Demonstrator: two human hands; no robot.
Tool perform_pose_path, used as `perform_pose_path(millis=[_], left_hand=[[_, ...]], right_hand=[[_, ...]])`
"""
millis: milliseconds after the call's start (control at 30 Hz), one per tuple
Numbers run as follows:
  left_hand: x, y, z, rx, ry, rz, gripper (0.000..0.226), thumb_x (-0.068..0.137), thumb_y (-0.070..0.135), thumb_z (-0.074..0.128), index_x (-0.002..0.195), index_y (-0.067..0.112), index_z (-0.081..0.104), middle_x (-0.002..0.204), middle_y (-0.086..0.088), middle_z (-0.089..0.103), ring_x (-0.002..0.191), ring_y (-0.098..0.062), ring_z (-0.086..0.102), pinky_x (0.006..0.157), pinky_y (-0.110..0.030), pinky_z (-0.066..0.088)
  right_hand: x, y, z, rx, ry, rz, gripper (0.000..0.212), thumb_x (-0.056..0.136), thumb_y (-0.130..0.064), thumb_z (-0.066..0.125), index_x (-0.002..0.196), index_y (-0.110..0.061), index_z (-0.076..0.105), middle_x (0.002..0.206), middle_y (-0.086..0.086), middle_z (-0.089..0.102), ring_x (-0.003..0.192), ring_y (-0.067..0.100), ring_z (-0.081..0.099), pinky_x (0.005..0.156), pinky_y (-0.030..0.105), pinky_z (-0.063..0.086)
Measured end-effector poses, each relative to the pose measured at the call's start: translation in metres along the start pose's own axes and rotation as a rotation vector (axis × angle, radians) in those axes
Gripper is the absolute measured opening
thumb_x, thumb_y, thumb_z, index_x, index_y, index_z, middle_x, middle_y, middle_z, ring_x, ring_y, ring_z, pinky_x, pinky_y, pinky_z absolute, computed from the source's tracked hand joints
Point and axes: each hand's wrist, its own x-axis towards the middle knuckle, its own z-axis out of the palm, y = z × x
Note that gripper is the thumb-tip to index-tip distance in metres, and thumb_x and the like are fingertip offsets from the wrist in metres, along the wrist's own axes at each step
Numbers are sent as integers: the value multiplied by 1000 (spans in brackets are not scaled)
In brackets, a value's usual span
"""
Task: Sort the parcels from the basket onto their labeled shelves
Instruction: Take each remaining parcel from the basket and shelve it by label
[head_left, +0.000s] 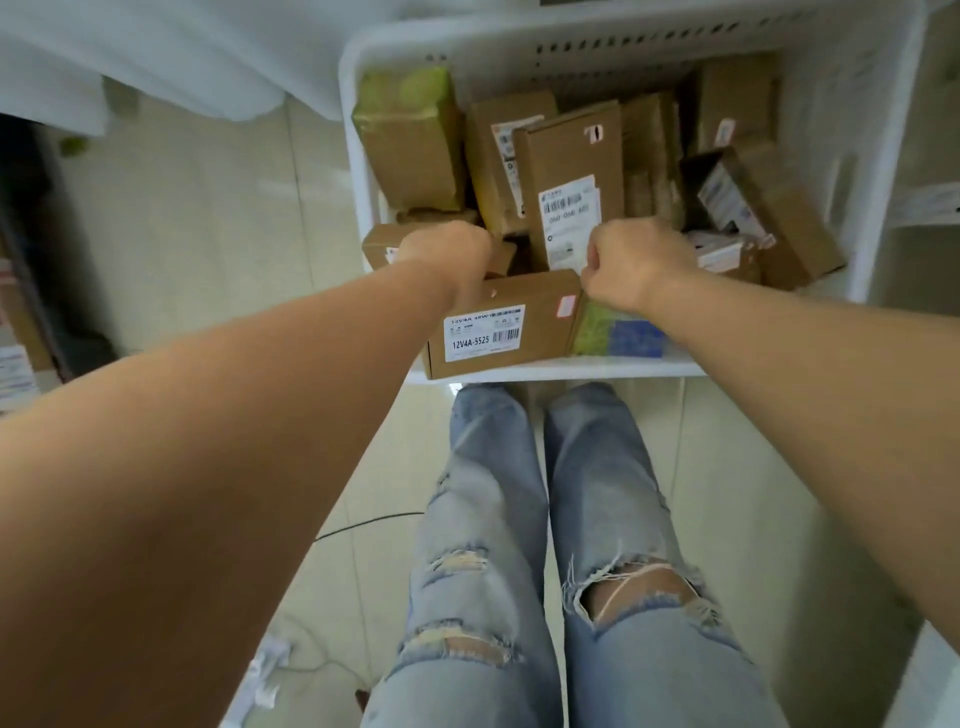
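Note:
A white plastic basket (852, 156) stands on the floor in front of me, filled with several brown cardboard parcels. At its near edge a flat brown parcel (535, 317) with a white label reading 12V4A-5525 stands on its side. My left hand (447, 252) grips the parcel's top left corner. My right hand (631, 262) pinches its top right corner. Behind it a tall flat parcel (569, 171) with a barcode label leans upright. A box with green tape (410, 135) lies at the far left of the basket.
A green and blue package (618, 332) lies under my right wrist at the basket's near rim. Shelving with boxes (15, 332) lines the left edge. A thin black cable (363, 522) crosses the pale tiled floor. My legs in ripped jeans (519, 545) stand below the basket.

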Motion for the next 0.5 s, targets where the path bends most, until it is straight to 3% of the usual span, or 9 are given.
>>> perform_pose_path(millis=[67, 167, 300, 500], left_hand=[[8, -3, 18, -9, -45, -5, 33, 90, 34, 61, 115, 12, 60, 83, -2, 56, 84, -27, 55, 64, -34, 40], [18, -5, 39, -19, -78, 22, 47, 87, 41, 65, 125, 16, 55, 112, -8, 57, 106, -30, 55, 71, -36, 41], [29, -4, 57, -3, -59, 16, 58, 85, 46, 65, 131, 15, 49, 122, -10, 52, 124, -31, 43, 90, -45, 45], [36, -4, 66, 113, -55, -16, 59, 88, 42, 63, 135, 11, 45, 127, -11, 49, 128, -32, 36, 95, -45, 44]], right_hand=[[7, 0, 16, 12, -47, 10, 27, 89, -29, 59, 113, -18, 63, 116, 10, 62, 109, 32, 56, 77, 32, 44], [15, 2, 33, 19, -89, 25, 32, 88, -32, 62, 116, -17, 60, 116, 11, 61, 109, 32, 55, 75, 31, 42], [22, 6, 45, -11, -94, 32, 33, 89, -21, 60, 122, -15, 58, 120, 13, 59, 111, 33, 55, 83, 35, 48], [23, 12, 51, -34, -96, 36, 33, 91, -12, 55, 124, -12, 56, 122, 15, 57, 113, 35, 53, 89, 39, 49]])
